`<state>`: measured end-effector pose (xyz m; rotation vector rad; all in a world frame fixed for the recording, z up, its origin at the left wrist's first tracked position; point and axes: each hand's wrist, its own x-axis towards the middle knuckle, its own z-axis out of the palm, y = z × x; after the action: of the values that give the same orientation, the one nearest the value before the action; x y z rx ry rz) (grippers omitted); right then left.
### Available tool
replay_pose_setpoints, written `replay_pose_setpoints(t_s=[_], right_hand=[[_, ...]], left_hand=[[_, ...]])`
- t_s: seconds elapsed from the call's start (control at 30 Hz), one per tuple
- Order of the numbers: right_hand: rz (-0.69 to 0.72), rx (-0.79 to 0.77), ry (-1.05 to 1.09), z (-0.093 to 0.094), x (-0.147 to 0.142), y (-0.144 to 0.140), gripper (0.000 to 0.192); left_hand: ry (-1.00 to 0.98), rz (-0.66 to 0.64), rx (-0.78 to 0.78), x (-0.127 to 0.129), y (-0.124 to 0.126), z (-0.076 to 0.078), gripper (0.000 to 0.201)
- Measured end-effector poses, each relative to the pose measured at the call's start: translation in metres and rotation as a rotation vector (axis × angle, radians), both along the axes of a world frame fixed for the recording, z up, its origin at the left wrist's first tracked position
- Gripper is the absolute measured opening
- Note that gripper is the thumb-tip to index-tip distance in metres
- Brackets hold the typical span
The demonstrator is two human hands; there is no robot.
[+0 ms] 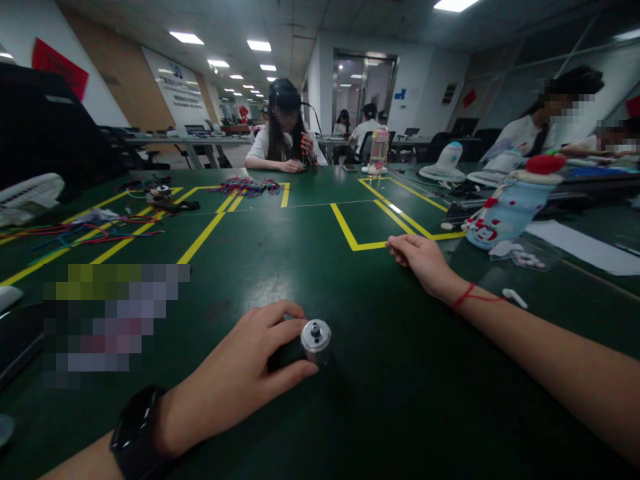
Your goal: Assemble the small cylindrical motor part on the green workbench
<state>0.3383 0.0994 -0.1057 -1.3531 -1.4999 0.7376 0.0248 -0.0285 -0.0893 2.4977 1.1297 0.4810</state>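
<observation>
A small silver cylindrical motor [316, 337] stands upright on the green table, its short shaft pointing up. My left hand [250, 357] grips it from the left, thumb at the near side and fingers at the far side. Farther off to the right, my right hand [417, 260] hovers or rests by the yellow tape corner, its thumb and fingertips pinched together. Whatever those fingertips hold, if anything, is too small or hidden to make out.
Colourful wires [250, 187] and another bundle of loose wires [100, 227] lie at the left and back. A blue cup [510, 210] and a white sheet of paper [590, 247] are on the right. Across the table sits a person [285, 133].
</observation>
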Motion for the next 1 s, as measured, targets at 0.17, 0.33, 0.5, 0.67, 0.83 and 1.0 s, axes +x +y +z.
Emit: replay_pose_setpoints(t_s=[0.17, 0.33, 0.5, 0.67, 0.83, 1.0], right_hand=[[0.056, 0.019, -0.072, 0.006, 0.001, -0.011, 0.034], [0.202, 0.055, -0.224, 0.022, -0.016, -0.034, 0.024], [0.46, 0.137, -0.26, 0.04, -0.061, -0.078, 0.015], [0.761, 0.179, -0.156, 0.045, -0.096, -0.108, 0.019], [0.67, 0.148, -0.054, 0.042, -0.089, -0.097, 0.012], [0.834, 0.106, -0.357, 0.036, -0.063, -0.078, 0.015]], left_hand=[[-0.005, -0.005, -0.002, 0.007, -0.006, 0.005, 0.021], [-0.012, -0.002, -0.005, 0.007, -0.012, 0.015, 0.021], [-0.015, -0.002, 0.007, 0.001, -0.01, 0.014, 0.021], [-0.012, 0.002, 0.053, -0.007, -0.007, 0.004, 0.024], [-0.009, -0.002, 0.028, -0.008, -0.002, 0.001, 0.023], [-0.007, -0.002, 0.014, -0.005, 0.004, 0.001, 0.022]])
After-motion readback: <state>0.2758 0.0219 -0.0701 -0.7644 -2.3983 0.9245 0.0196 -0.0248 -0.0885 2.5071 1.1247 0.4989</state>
